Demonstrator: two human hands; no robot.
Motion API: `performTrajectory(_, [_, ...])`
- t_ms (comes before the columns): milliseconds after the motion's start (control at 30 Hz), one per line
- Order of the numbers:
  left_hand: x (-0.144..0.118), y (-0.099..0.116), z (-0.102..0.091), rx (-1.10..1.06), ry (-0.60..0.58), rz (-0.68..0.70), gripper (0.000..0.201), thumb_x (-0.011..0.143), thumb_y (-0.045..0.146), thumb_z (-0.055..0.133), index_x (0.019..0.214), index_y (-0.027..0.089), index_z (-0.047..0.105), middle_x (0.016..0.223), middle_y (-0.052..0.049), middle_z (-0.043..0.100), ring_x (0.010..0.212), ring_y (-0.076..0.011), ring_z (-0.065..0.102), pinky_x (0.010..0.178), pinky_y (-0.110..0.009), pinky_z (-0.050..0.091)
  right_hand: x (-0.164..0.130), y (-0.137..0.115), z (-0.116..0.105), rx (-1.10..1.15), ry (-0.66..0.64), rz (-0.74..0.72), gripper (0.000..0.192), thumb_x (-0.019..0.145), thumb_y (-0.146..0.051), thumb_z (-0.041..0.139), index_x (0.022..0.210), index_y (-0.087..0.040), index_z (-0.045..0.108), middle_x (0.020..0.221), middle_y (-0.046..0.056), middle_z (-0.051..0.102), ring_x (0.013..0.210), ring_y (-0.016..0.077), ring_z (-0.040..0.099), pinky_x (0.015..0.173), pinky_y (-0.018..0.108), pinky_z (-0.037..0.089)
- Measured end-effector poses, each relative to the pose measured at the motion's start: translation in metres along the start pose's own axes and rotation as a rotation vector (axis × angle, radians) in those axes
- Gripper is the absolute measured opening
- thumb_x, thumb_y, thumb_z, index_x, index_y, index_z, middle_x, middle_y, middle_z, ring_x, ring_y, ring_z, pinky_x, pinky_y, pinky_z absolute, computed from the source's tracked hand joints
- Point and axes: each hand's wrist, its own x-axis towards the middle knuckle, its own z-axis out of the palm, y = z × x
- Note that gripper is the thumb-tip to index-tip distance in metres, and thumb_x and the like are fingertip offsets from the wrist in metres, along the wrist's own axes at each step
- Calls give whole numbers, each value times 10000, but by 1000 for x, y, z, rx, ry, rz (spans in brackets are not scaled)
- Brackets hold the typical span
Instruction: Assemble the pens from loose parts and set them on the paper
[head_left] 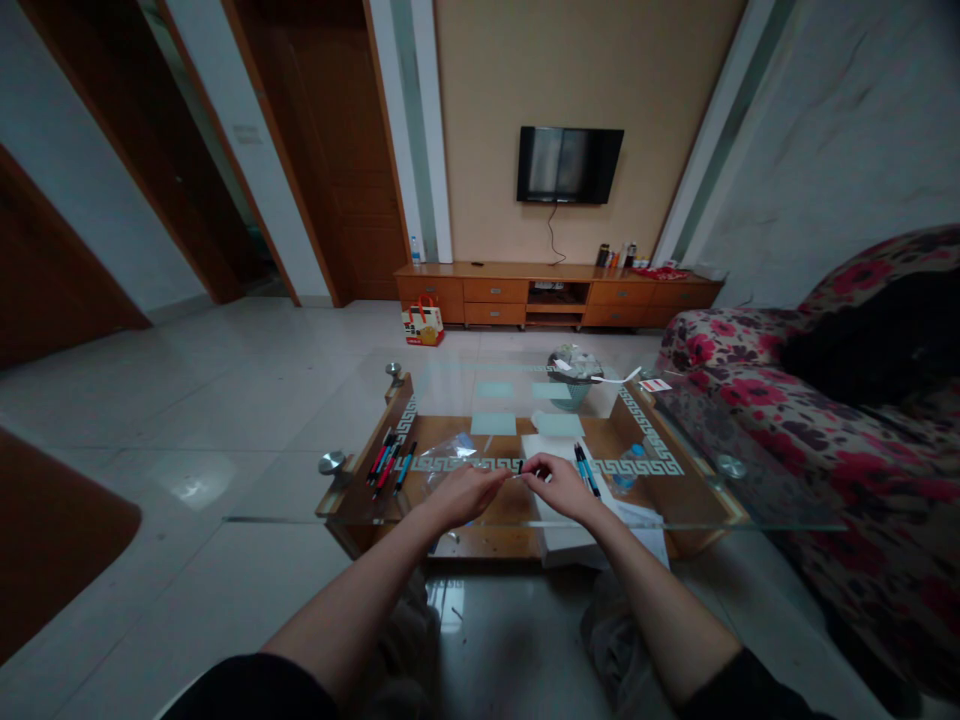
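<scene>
Above the near part of the glass table (352, 505), my left hand (471, 492) and my right hand (561, 484) meet with pinched fingertips. Between them is a small slim piece (520, 467) with a dark end, too small to name. Left of my left hand lie several pens (384, 462) with red, black and blue barrels, and a blue pen (405, 468) slightly apart. A clear plastic bag (448, 452) rests just beyond my left hand. Close to my right wrist are blue and black pens (586, 470).
Under the glass are a white box (559, 545), papers (649, 530) and a bottle with a blue cap (628, 466). A filled waste bin (574, 385) stands behind the table. A flowered sofa (750, 390) is at right; a TV cabinet (495, 291) lines the far wall.
</scene>
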Motion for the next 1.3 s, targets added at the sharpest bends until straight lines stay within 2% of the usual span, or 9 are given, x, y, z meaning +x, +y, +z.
performTrajectory(533, [0,-4,2,17,36,37,314,987,331,318,1198,279,544,835,-39,685,748,-180,645,656,-232,426,4,10,-3,52,-61,35,197,797,-322,587,830,-154,684,796,40,685,745,157,599,710,261,455])
performTrajectory(767, [0,-10,6,76,32,-27,303,981,342,314,1183,256,523,846,-53,688,775,-204,651,719,-271,444,11,25,-10,208,-33,173,254,777,-364,586,850,-145,690,734,27,656,615,122,546,585,229,426])
performTrajectory(867, [0,-12,7,97,48,-35,313,980,336,311,1218,264,500,866,-54,695,803,-212,656,789,-304,445,12,31,-16,134,7,209,269,772,-375,579,833,-140,695,705,27,654,586,123,539,563,229,414])
performTrajectory(967, [1,-13,8,107,51,-30,318,976,335,319,1236,266,488,873,-53,699,809,-216,660,821,-321,442,10,41,-20,-35,41,230,248,762,-353,584,773,-134,701,712,43,678,625,145,574,589,236,415])
performTrajectory(1133, [2,-14,11,132,42,-50,322,975,345,317,1235,264,489,844,-54,699,798,-219,660,814,-325,445,8,59,-13,-268,-28,263,200,767,-280,579,721,-140,715,696,54,701,664,170,615,607,236,403])
performTrajectory(1300, [2,-13,11,135,40,-35,312,976,338,309,1216,267,496,843,-49,697,788,-217,661,793,-317,447,9,62,-5,-345,-43,211,149,761,-242,603,771,-159,727,748,55,718,706,166,632,629,224,408])
